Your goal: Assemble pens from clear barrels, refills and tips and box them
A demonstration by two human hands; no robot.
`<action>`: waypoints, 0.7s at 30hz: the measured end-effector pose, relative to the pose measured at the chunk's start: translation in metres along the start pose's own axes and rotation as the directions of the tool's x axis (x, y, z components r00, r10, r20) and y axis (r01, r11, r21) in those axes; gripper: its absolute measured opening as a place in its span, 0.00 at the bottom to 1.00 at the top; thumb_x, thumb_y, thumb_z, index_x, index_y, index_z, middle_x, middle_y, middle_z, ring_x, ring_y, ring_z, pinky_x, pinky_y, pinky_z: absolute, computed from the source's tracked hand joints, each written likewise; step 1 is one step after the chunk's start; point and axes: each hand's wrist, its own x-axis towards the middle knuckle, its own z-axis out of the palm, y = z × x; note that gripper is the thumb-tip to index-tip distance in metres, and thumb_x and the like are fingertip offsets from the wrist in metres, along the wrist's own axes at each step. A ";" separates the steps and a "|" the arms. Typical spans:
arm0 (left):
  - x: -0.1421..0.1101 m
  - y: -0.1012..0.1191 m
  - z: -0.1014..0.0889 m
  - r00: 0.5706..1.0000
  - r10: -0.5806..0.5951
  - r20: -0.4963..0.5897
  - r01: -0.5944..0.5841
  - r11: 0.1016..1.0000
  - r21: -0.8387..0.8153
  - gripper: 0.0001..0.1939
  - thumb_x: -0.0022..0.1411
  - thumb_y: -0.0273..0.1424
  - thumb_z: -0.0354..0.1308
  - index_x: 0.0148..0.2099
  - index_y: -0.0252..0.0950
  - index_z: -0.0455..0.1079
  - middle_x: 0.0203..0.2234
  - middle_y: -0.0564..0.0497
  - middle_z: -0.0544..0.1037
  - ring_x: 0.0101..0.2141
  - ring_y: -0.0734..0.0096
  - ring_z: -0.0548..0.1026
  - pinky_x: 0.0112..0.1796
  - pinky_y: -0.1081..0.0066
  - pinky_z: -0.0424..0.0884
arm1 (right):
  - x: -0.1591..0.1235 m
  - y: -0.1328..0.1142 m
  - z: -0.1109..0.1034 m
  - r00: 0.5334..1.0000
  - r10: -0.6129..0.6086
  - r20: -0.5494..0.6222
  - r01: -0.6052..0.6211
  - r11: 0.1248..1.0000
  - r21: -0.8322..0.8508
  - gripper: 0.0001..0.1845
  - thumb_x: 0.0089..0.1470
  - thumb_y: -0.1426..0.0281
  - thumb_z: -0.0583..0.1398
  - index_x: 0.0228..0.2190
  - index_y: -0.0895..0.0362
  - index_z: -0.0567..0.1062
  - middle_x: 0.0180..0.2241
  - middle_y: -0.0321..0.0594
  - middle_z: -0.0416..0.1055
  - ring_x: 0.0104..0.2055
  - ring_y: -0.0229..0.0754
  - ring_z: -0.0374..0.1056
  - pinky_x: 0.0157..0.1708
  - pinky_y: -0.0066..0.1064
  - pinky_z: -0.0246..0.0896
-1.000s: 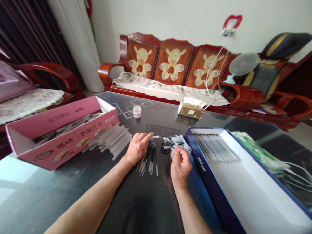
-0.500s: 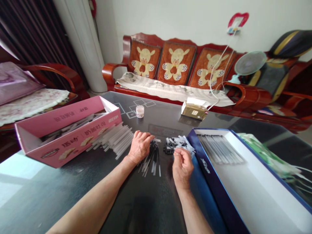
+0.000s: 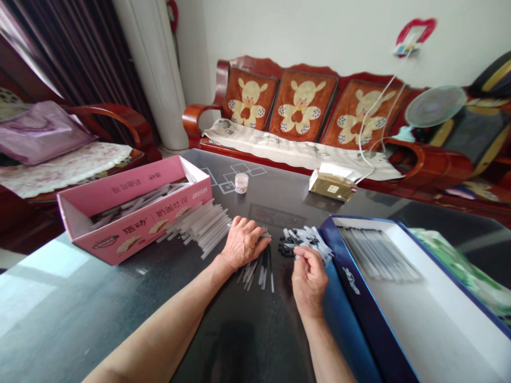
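My left hand (image 3: 244,243) lies over a fanned bunch of thin dark sticks with pale translucent ends (image 3: 259,271). Its fingers are bent and its thumb sits by the upper ends; what they grip is hidden. My right hand (image 3: 309,274) is closed in a pinch, thumb against forefinger, and whatever is between them is too small to name. Just beyond it lies a pile of small white and black plastic pieces (image 3: 305,238). Left of my left hand, many translucent white tubes (image 3: 205,226) lie side by side against the pink box (image 3: 159,215).
The pink box holds more sticks. At right, an open blue box (image 3: 375,314) has a row of grey translucent sticks (image 3: 379,252) at its far end. A small round jar (image 3: 241,183) and a tissue box (image 3: 332,182) stand farther back on the dark glossy table (image 3: 247,330).
The view has swung left, so everything appears farther right. My left hand has turned slightly over the thin sticks, its thumb lower now. My right hand keeps its pinch beside the small pieces.
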 end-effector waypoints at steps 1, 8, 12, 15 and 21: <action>0.000 0.001 0.000 1.000 0.015 0.004 -0.015 1.000 -0.012 0.19 0.66 0.44 0.47 0.37 0.37 0.73 0.26 0.49 0.71 0.32 0.65 0.64 0.38 0.62 0.56 | 0.000 0.000 0.001 1.000 -0.004 0.013 0.004 1.000 0.008 0.07 0.55 0.76 0.55 0.32 0.56 0.73 0.34 0.39 0.71 0.39 0.40 0.69 0.43 0.36 0.65; 0.000 0.016 -0.003 0.982 0.185 0.040 -0.180 0.978 -0.110 0.17 0.66 0.45 0.47 0.46 0.44 0.72 0.26 0.51 0.71 0.30 0.66 0.64 0.38 0.62 0.56 | -0.003 -0.011 0.006 0.987 0.013 0.159 -0.028 0.996 0.089 0.05 0.56 0.73 0.56 0.33 0.56 0.73 0.35 0.41 0.74 0.40 0.42 0.71 0.43 0.39 0.68; 0.000 0.021 -0.002 0.984 0.173 0.043 -0.168 0.980 -0.109 0.16 0.66 0.41 0.47 0.40 0.40 0.74 0.24 0.50 0.70 0.30 0.66 0.64 0.38 0.62 0.57 | -0.005 -0.017 0.007 0.965 0.160 0.209 -0.194 0.969 0.153 0.10 0.56 0.71 0.56 0.41 0.56 0.72 0.40 0.45 0.74 0.41 0.43 0.73 0.42 0.38 0.70; -0.001 0.020 -0.001 0.986 0.162 0.032 -0.158 0.981 -0.117 0.14 0.66 0.36 0.47 0.43 0.41 0.73 0.25 0.51 0.71 0.29 0.67 0.64 0.38 0.62 0.57 | -0.006 -0.018 0.007 0.933 0.291 0.213 -0.339 0.910 0.240 0.13 0.55 0.69 0.57 0.44 0.57 0.70 0.41 0.46 0.74 0.39 0.42 0.74 0.40 0.36 0.72; -0.001 0.019 0.000 0.983 0.183 0.017 -0.180 0.976 -0.127 0.14 0.66 0.36 0.47 0.45 0.43 0.73 0.25 0.51 0.71 0.29 0.67 0.64 0.37 0.62 0.58 | -0.006 -0.011 0.010 0.924 0.373 0.080 -0.380 0.882 0.278 0.09 0.53 0.65 0.60 0.35 0.57 0.72 0.35 0.43 0.74 0.34 0.42 0.73 0.36 0.37 0.73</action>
